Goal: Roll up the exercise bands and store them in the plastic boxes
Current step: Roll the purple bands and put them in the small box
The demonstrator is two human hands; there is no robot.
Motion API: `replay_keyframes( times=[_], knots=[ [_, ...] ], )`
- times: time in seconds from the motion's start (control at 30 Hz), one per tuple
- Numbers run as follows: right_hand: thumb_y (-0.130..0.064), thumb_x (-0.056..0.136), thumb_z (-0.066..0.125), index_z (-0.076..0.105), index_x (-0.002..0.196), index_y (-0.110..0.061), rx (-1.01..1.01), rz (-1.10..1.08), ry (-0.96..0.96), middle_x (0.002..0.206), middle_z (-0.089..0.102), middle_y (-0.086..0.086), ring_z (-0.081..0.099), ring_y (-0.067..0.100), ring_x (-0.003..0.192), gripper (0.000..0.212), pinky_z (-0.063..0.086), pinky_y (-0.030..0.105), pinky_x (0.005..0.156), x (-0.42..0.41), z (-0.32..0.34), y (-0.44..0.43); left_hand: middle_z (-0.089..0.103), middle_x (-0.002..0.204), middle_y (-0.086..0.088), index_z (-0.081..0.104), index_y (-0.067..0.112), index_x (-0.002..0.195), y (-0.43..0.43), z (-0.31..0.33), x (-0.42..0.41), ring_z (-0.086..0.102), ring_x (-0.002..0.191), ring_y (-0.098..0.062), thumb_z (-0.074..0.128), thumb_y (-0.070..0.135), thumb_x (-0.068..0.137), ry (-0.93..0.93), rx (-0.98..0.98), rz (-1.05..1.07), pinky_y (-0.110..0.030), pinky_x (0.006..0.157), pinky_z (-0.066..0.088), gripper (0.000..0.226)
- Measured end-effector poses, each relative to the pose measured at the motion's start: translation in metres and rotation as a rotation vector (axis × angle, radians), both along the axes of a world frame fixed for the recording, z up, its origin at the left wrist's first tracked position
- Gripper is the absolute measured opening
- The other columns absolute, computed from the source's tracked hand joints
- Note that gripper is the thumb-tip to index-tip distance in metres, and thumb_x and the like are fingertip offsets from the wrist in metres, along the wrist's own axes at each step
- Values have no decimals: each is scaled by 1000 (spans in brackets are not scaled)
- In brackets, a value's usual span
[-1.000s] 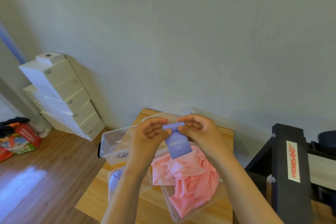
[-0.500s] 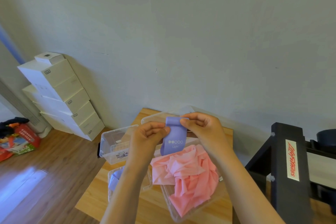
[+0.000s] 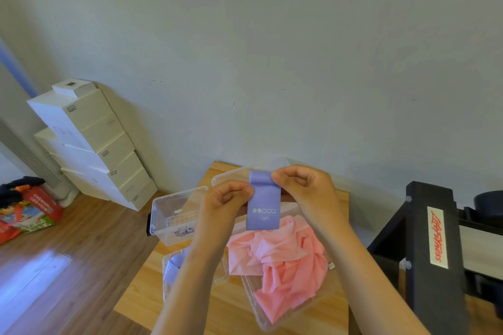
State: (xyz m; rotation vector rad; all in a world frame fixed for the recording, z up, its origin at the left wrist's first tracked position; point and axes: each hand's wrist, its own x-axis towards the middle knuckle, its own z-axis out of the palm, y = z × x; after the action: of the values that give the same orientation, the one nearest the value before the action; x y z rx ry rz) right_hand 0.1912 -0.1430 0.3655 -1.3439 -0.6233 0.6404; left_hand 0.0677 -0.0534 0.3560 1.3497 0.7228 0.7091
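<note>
I hold a purple exercise band point(image 3: 263, 207), printed with dots and "light", upright above the table. My left hand point(image 3: 224, 202) pinches its left edge and my right hand point(image 3: 303, 187) pinches its top right corner, where the end is folded over. Below it a crumpled pink band point(image 3: 280, 258) fills a clear plastic box point(image 3: 261, 307). An empty clear plastic box point(image 3: 171, 212) sits at the left, and a small clear box point(image 3: 170, 277) with a rolled purple band point(image 3: 174, 266) lies under my left forearm.
The boxes rest on a small wooden table point(image 3: 239, 315) by the wall. A clear lid point(image 3: 234, 174) lies behind my hands. A black frame with a red-lettered label point(image 3: 435, 239) stands to the right. White cartons point(image 3: 89, 141) are stacked left on the wooden floor.
The purple band was lifted slightly and now hangs flatter and straighter between both hands. Its top end has turned over at my right fingers. The boxes and pink band have not moved.
</note>
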Motion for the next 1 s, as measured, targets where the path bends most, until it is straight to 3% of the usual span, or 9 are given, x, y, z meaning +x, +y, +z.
replay_keyframes(
  times=[0.13,0.47,0.63,0.73,0.87,1.0],
  knots=[
    [-5,83,70,69,78,-16,-3,-47,-46,73,73,-2,69,12,70,12,57,25,66,-2,-2,0,72,85,-15,69,1,88,-3,0,-1,70,77,-24,56,5,94,-40,-76,-22,-32,67,57,14],
    [5,79,70,67,83,-12,90,-54,-72,75,72,-7,69,7,72,18,51,16,65,-10,-4,2,74,89,-12,68,-1,100,-2,2,-3,72,80,-21,53,7,95,-95,-138,-32,-29,68,59,18],
    [9,78,69,67,81,-16,86,-17,-101,74,72,-8,68,6,72,26,50,16,65,-8,-3,2,75,82,-8,72,9,89,-5,8,-2,72,76,-17,46,14,100,-136,-141,-12,-23,63,57,29],
    [13,78,66,66,80,-15,89,10,-130,74,72,-10,68,5,73,29,51,16,66,-10,-2,1,68,68,0,75,16,78,-6,9,-2,65,62,-11,53,18,97,-109,-68,-14,-20,56,51,29],
    [16,76,63,65,84,-16,70,24,-145,78,71,-11,68,5,78,32,51,17,69,-11,-2,0,72,76,-5,66,4,95,1,5,-3,69,70,-14,64,9,89,-112,-91,22,-21,59,53,9],
    [2,82,68,66,90,-18,43,79,-50,77,71,-8,68,5,75,22,53,19,67,-9,1,-1,74,89,-14,66,2,102,1,2,-6,72,77,-18,63,1,88,-127,-35,21,-23,64,55,14]
  ],
)
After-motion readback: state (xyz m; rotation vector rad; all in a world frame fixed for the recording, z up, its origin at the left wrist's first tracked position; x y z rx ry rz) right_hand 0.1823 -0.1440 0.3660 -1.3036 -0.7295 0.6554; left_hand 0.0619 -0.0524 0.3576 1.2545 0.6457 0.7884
